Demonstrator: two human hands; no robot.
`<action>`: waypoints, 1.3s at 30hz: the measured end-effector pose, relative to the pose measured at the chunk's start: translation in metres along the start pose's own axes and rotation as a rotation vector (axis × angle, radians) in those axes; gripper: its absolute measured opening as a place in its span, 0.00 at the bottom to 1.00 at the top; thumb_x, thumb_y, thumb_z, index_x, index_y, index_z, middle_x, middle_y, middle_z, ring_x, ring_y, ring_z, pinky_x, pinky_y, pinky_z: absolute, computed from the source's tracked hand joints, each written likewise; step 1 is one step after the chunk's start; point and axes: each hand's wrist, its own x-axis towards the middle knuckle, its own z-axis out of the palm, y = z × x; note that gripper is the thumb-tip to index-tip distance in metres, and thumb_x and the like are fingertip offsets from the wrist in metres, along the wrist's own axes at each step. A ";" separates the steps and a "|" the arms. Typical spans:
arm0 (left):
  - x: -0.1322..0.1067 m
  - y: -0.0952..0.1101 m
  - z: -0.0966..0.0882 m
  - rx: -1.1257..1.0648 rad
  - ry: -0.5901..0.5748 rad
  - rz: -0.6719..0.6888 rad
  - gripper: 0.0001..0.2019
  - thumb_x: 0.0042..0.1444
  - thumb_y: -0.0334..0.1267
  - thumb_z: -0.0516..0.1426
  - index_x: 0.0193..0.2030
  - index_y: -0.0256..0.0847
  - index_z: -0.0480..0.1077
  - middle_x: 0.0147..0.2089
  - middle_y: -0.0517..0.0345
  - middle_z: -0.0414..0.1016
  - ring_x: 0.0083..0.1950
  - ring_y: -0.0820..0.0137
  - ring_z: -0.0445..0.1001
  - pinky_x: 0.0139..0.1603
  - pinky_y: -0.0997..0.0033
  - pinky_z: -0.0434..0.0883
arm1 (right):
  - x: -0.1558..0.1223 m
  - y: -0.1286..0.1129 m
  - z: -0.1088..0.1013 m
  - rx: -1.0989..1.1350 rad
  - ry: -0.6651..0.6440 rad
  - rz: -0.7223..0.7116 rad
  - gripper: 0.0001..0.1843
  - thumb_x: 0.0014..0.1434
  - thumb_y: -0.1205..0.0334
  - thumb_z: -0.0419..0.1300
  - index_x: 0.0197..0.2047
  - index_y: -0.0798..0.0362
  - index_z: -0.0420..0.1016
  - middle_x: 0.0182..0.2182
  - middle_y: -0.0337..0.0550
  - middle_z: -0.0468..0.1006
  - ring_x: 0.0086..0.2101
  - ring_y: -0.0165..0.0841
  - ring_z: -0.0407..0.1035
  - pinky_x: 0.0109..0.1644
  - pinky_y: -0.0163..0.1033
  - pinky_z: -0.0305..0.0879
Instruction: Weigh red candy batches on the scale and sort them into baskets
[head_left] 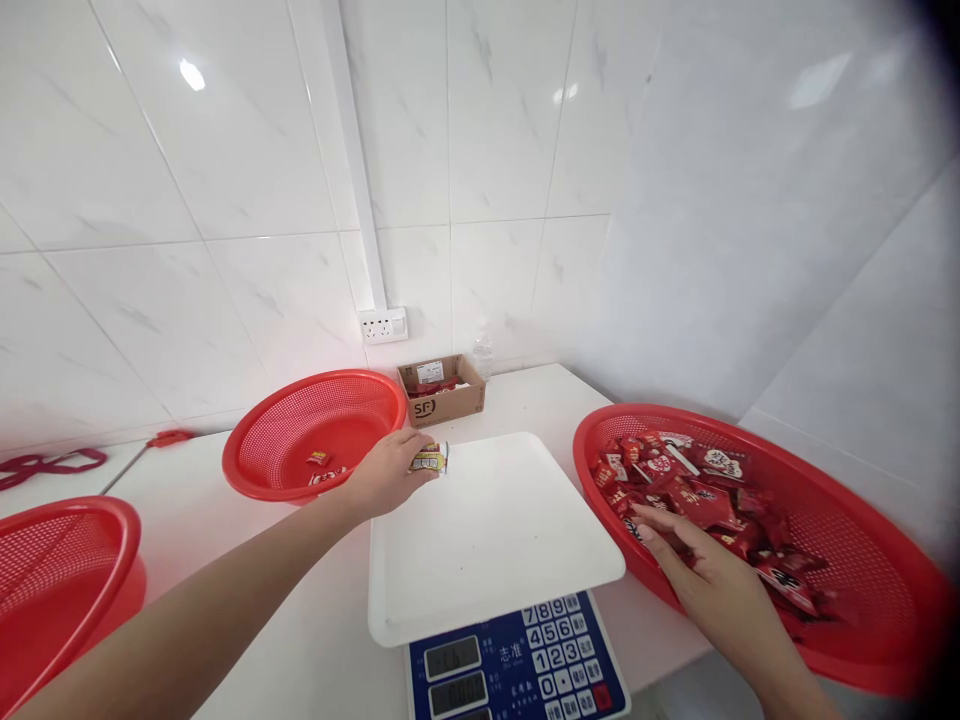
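My left hand (394, 468) is closed on small wrapped candies (430, 458) with yellow, white and dark red print, held over the far left edge of the scale's white tray (495, 540). Over the near left side of the large red basket (862, 540) is my right hand (705, 575). Its thumb and fingers come together at a red wrapped candy with dark and white print (634, 527); part of the grip is hidden. Many red candy packets (705, 500) lie heaped in that basket.
The scale's blue keypad panel (517, 660) faces me. A second red basket (315, 385) at the back left holds a few candies; another red basket (124, 540) stands at far left. A cardboard box (457, 402) sits near the tiled wall, below a power socket (383, 326).
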 end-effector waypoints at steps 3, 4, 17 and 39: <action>-0.001 -0.005 -0.002 0.046 0.009 -0.005 0.15 0.58 0.43 0.52 0.51 0.44 0.67 0.50 0.54 0.71 0.51 0.61 0.69 0.53 0.61 0.65 | 0.001 0.003 0.001 -0.009 0.009 -0.017 0.24 0.51 0.43 0.52 0.45 0.47 0.75 0.48 0.42 0.77 0.50 0.44 0.69 0.47 0.47 0.70; -0.001 -0.009 -0.004 0.063 0.018 -0.017 0.16 0.58 0.44 0.52 0.51 0.44 0.66 0.50 0.53 0.71 0.52 0.60 0.68 0.54 0.60 0.64 | 0.001 0.003 0.001 -0.011 0.015 -0.027 0.24 0.51 0.43 0.52 0.45 0.47 0.75 0.48 0.42 0.77 0.49 0.44 0.69 0.46 0.47 0.70; -0.022 -0.066 -0.021 0.124 0.154 -0.368 0.26 0.59 0.48 0.48 0.62 0.40 0.57 0.65 0.45 0.59 0.66 0.52 0.52 0.59 0.50 0.60 | 0.000 0.005 0.001 -0.036 0.024 -0.016 0.25 0.52 0.42 0.51 0.45 0.47 0.75 0.48 0.43 0.77 0.48 0.46 0.70 0.45 0.48 0.71; -0.069 0.030 0.036 -0.311 0.096 -0.131 0.19 0.60 0.44 0.50 0.57 0.48 0.62 0.63 0.53 0.62 0.66 0.60 0.54 0.62 0.53 0.61 | -0.001 -0.098 0.065 0.187 -0.294 -0.276 0.26 0.59 0.48 0.50 0.58 0.50 0.64 0.56 0.47 0.68 0.51 0.39 0.68 0.52 0.45 0.67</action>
